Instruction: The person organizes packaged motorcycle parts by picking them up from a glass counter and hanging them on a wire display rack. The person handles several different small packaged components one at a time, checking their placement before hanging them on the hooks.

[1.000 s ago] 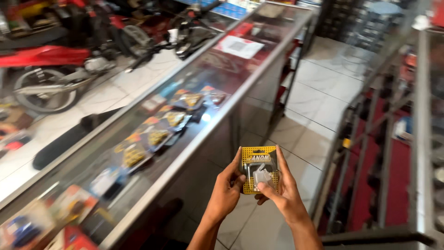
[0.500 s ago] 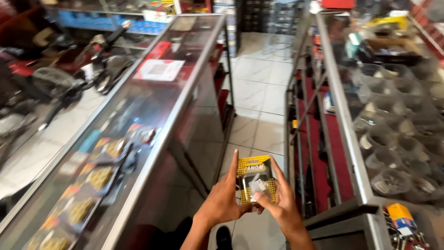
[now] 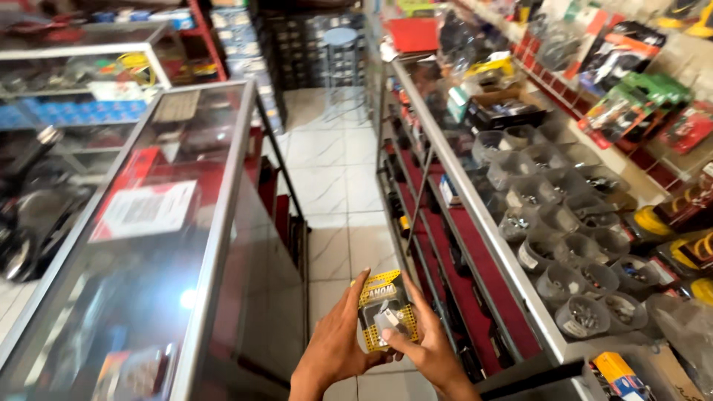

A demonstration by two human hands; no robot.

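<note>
Glass is topping the long display table (image 3: 148, 245) on the left, with a white paper sheet (image 3: 145, 210) lying under it. Between the counters, over the tiled floor (image 3: 334, 186), the left hand (image 3: 338, 345) is cupping a small yellow packet (image 3: 385, 308) from its side, fingers extended, while the right hand (image 3: 423, 345) is pinching the packet's front, thumb on its clear window. Clear plastic tubs (image 3: 564, 245) of small parts are filling the shelf on the right.

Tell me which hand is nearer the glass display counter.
Left. The left hand holds the yellow blister pack on the side toward the glass display counter; the right hand is farther away.
</note>
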